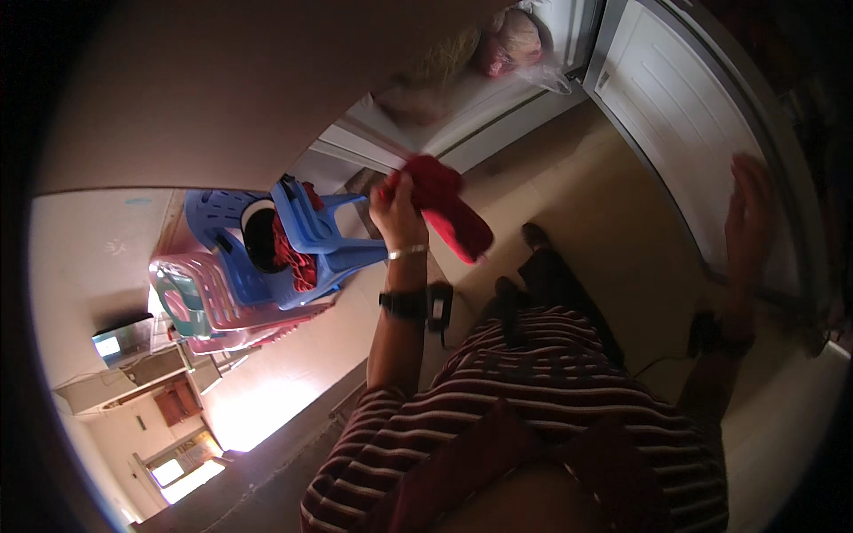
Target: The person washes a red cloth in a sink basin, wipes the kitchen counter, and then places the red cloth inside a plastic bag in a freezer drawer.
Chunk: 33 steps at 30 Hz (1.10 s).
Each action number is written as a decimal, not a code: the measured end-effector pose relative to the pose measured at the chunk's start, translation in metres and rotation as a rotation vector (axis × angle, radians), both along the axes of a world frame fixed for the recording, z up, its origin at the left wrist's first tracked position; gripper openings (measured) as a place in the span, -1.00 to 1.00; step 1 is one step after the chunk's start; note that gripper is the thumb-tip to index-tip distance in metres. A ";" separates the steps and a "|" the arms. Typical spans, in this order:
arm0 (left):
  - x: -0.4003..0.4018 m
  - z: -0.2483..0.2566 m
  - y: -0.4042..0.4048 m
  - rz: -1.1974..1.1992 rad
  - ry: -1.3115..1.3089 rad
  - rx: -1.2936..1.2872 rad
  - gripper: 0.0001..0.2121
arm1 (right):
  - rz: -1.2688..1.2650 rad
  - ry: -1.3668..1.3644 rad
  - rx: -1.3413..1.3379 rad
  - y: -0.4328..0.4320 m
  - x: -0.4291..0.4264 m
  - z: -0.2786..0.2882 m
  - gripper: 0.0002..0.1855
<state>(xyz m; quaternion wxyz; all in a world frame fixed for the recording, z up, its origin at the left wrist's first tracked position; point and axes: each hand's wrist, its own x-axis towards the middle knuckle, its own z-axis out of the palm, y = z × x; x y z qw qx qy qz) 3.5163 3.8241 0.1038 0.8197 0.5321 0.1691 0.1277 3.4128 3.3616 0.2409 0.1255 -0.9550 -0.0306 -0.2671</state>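
My left hand [400,212] is closed around a bunched red cloth [448,206], whose lower end hangs to the right above the floor. At the right, my right hand [751,200] is raised beside the ribbed inner face of a white door [700,126]; its fingers are slightly curled, nothing shows in them, and whether it touches the door I cannot tell. In front of me a white cabinet or refrigerator compartment [460,113] stands open, with plastic bags of contents [513,43] in it.
Left of my left hand are blue plastic chairs [333,256] bearing a dark round container [260,236] and dark red cloth [293,256]. Stacked pink plastic chairs [220,286] stand behind them. A large brown panel [200,93] fills the upper left. The tan floor [600,193] shows between compartment and feet.
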 end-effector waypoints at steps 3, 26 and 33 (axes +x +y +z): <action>0.052 -0.005 -0.028 0.228 -0.215 0.864 -0.76 | -0.044 -0.077 -0.260 0.005 -0.032 0.012 -0.71; 0.134 -0.094 -0.200 -0.582 -0.164 1.347 -0.57 | 0.508 0.374 0.017 0.125 0.079 -0.068 -0.81; 0.079 -0.117 -0.145 -0.607 -0.373 1.596 -0.64 | 0.425 0.304 0.058 0.111 0.072 -0.050 -0.77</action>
